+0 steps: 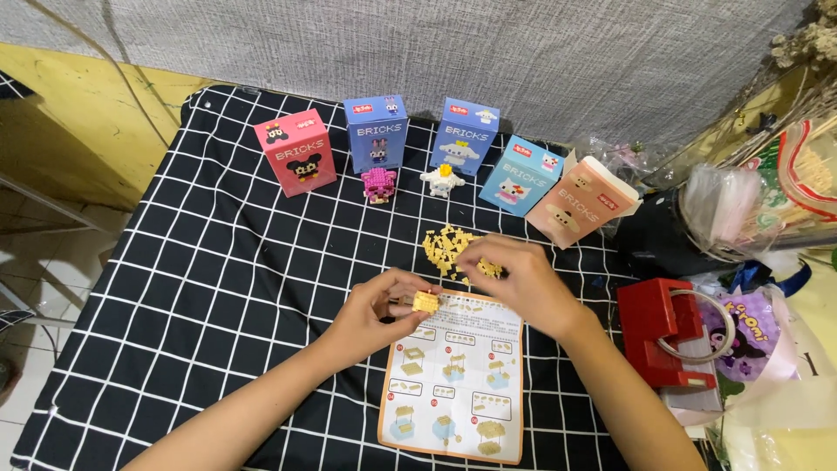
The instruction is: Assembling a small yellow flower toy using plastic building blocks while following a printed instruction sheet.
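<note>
Nearest, a printed paper instruction sheet (453, 392) with orange borders lies flat on the black, white-gridded cloth covering the worktop (218, 288). Above its top edge, the left hand (379, 310) pinches a small yellow brick assembly (426, 302) between thumb and fingertips. Just beyond, the right hand (514, 279) rests with fingers curled down on a loose heap of pale yellow bricks (446, 244); what it grips is hidden. Farther back stand a pink brick figure (378, 185), a white brick figure (443, 180) and five upright cardboard boxes (377, 133).
</note>
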